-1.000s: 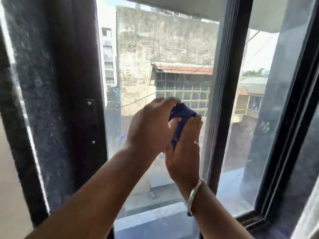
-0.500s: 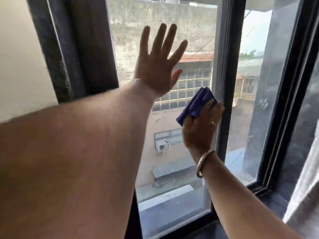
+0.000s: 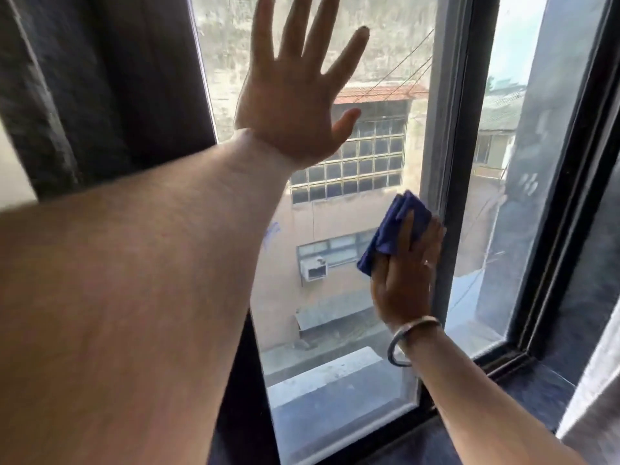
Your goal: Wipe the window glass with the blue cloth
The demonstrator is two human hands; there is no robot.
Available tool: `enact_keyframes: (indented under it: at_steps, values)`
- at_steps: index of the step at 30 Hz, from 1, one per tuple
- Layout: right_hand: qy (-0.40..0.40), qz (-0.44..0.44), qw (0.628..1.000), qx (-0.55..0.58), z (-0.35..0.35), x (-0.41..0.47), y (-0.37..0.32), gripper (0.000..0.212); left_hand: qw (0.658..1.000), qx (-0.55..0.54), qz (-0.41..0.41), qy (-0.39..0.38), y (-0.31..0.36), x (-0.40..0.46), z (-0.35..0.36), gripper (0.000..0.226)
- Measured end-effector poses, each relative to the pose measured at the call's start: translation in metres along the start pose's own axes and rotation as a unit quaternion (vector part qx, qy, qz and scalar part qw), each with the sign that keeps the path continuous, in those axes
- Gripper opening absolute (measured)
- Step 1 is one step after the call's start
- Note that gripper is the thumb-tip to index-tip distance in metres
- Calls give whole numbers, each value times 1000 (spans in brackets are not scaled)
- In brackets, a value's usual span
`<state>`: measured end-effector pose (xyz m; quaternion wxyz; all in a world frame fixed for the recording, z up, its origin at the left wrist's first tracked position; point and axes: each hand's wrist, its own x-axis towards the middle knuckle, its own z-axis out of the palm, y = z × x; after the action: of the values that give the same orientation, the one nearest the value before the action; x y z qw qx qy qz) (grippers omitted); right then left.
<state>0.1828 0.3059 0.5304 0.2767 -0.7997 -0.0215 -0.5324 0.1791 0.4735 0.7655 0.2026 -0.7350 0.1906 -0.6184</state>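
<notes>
The window glass (image 3: 339, 209) fills the middle of the view between dark frames. My right hand (image 3: 404, 270) presses a folded blue cloth (image 3: 392, 229) flat against the glass, at the pane's right side next to the centre frame bar. A metal bangle sits on that wrist. My left hand (image 3: 295, 95) is spread with fingers apart, palm flat on the upper part of the same pane, holding nothing. My left forearm crosses the lower left of the view and hides the pane's lower left corner.
A dark vertical frame bar (image 3: 453, 162) divides this pane from a second pane (image 3: 496, 196) on the right. A dark frame post (image 3: 110, 78) stands left. A dark stone sill (image 3: 523, 401) runs along the bottom right. Buildings show outside.
A second ago both hands held the cloth together at mid-pane. The left hand then let go and rose flat onto the upper glass; the right hand now slides the cloth lower along the right edge.
</notes>
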Motion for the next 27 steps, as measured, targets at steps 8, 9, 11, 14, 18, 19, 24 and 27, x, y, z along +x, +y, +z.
enact_keyframes:
  at_steps: [8, 9, 11, 14, 18, 19, 24, 27]
  values:
    - [-26, -294, 954, -61, 18, -23, -37, 68, 1000, -10, -3, -3, -2, 0, 5, 77]
    - [-31, -294, 952, -85, 11, -25, -22, 67, 1000, -16, -5, -4, -1, 0, 6, 77]
    - [-42, -219, 971, -88, -1, -16, 1, 68, 1000, -22, -8, -9, 2, -1, 5, 77]
    - [22, -48, 999, -4, 7, 11, -10, 61, 1000, -15, -11, -15, 4, -1, 4, 77]
    - [17, -148, 989, -13, 28, -22, -40, 58, 1000, -6, -7, -9, 5, -3, 5, 77]
    - [-14, -213, 976, -37, 29, -39, -32, 58, 1000, -3, -7, -8, 6, -4, 6, 77]
    - [-30, -158, 985, -57, 0, -13, 25, 70, 1000, 0, -2, 1, 3, -2, 6, 77]
    - [27, 21, 999, 34, 7, 18, 7, 71, 1000, 5, 0, 7, 2, 0, 10, 78]
